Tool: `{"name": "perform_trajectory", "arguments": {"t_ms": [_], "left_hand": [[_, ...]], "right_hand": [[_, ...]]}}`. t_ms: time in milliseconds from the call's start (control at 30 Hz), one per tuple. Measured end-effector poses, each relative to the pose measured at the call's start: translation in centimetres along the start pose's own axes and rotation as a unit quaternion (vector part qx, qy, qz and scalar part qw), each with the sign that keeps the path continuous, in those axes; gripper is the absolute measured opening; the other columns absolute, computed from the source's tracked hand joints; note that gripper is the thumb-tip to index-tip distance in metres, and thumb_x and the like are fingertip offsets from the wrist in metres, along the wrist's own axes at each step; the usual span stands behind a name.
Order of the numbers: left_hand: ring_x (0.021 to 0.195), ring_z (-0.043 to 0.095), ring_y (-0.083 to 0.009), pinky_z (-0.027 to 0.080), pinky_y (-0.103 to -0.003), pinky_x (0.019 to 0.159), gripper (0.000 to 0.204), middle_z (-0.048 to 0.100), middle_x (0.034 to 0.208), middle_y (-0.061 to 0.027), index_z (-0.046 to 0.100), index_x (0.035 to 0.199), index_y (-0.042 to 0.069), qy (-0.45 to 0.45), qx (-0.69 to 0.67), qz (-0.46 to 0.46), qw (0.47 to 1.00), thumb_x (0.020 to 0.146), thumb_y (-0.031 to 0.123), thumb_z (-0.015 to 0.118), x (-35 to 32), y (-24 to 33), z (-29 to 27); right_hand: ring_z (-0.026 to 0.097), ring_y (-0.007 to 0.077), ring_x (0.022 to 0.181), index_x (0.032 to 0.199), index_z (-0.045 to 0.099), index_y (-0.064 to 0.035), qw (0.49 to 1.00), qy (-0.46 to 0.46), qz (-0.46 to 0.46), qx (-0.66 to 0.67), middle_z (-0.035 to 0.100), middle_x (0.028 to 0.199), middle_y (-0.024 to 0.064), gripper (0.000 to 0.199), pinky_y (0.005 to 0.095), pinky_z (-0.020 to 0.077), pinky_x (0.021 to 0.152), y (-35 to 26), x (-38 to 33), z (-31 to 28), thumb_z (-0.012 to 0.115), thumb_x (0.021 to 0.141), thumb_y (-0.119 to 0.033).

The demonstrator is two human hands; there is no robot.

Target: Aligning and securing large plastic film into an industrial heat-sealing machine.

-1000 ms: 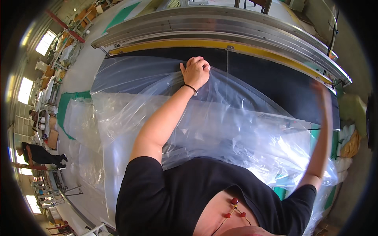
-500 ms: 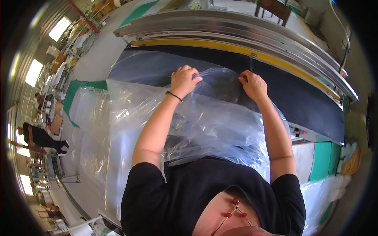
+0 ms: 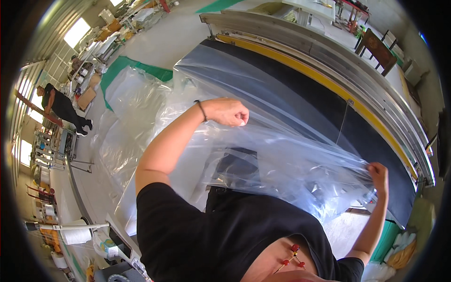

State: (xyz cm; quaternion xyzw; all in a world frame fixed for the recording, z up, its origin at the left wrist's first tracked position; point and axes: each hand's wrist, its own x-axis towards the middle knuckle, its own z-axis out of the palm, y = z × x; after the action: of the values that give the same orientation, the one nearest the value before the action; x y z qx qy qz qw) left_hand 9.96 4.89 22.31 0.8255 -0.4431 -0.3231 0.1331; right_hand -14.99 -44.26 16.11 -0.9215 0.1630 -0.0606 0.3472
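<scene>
Far left, beyond the bench: a co-worker (image 3: 63, 105) in dark clothes, well apart from this work. Lower left, a white thread spool (image 3: 75, 233) sits on a rod, presumably so it can turn as thread feeds off.

Green sheet (image 3: 124, 69) on the floor past the bench's left end; crumpled film lies partly over it.

Left hand (image 3: 228, 112): near the bench's front edge, left of its middle, fingers curled in and pressed together. Cannot tell whether film is caught between them. Knuckles up, elbow out to the side; likely a steadying hold, anchoring the near side.

Clear plastic film (image 3: 282, 145): draped over the left and front of the black-topped bench (image 3: 376, 145), hanging past the front edge toward the body. Thin, see-through, slack and wrinkled near the torso. Creases run slantwise and gather at the right, which suggests the pull comes from that side.

Yellow strip (image 3: 300, 61) along the bench's far edge, metal beam (image 3: 282, 37) behind it.

Right hand (image 3: 378, 176): toward the bench's right front corner, arm reached wide, thumb and fingers pinching gathered film. The wide spacing probably holds the stretch taut.
</scene>
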Motion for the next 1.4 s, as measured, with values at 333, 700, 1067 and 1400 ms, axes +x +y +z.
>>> {"name": "perform_trajectory", "arguments": {"t_ms": [333,700,1067,1400], "left_hand": [[0.086,0.054,-0.0188,0.033,-0.033,0.087,0.019,0.058,0.087,-0.0012,0.056,0.089,0.012,0.125,0.106,0.037,0.986,0.077,0.027,0.055,0.5,1.2,14.6],[0.068,0.048,-0.005,0.04,-0.021,0.059,0.011,0.053,0.071,0.0031,0.056,0.082,0.005,0.262,-0.308,-0.015,0.914,0.08,0.016,0.055,-13.6,-3.4,-2.4],[0.093,0.054,-0.0224,0.042,-0.03,0.077,0.047,0.057,0.1,-0.0131,0.052,0.11,0.007,0.689,0.018,-0.212,0.692,0.075,0.037,0.059,-8.7,-18.9,-5.1],[0.106,0.047,-0.0242,0.035,-0.036,0.09,0.04,0.052,0.111,-0.0088,0.052,0.112,0.012,0.53,0.085,-0.036,0.843,0.076,0.027,0.06,-1.4,-14.3,0.1]], "right_hand": [[0.034,0.0054,0.052,0.069,0.056,-0.0014,0.951,0.24,0.075,-0.178,0.039,0.054,-0.0014,0.026,0.0239,0.0281,0.046,16.4,-1.6,-11.3,0.056,0.08,-0.024],[0.058,0.0284,0.076,0.088,0.059,-0.0102,0.892,0.312,0.207,-0.252,0.06,0.081,0.0111,0.03,0.0376,0.0426,0.063,15.2,-3.1,-7.9,0.047,0.083,-0.038],[0.059,0.0243,0.074,0.091,0.059,-0.0095,0.909,0.296,0.162,-0.243,0.061,0.082,0.0105,0.028,0.0343,0.044,0.064,14.6,-2.3,-7.2,0.049,0.083,-0.034],[0.054,0.0176,0.069,0.088,0.057,-0.0047,0.954,0.213,0.119,-0.174,0.058,0.076,0.0098,0.02,0.0315,0.0412,0.063,28.2,-8.2,-15.3,0.05,0.083,-0.022]]}}
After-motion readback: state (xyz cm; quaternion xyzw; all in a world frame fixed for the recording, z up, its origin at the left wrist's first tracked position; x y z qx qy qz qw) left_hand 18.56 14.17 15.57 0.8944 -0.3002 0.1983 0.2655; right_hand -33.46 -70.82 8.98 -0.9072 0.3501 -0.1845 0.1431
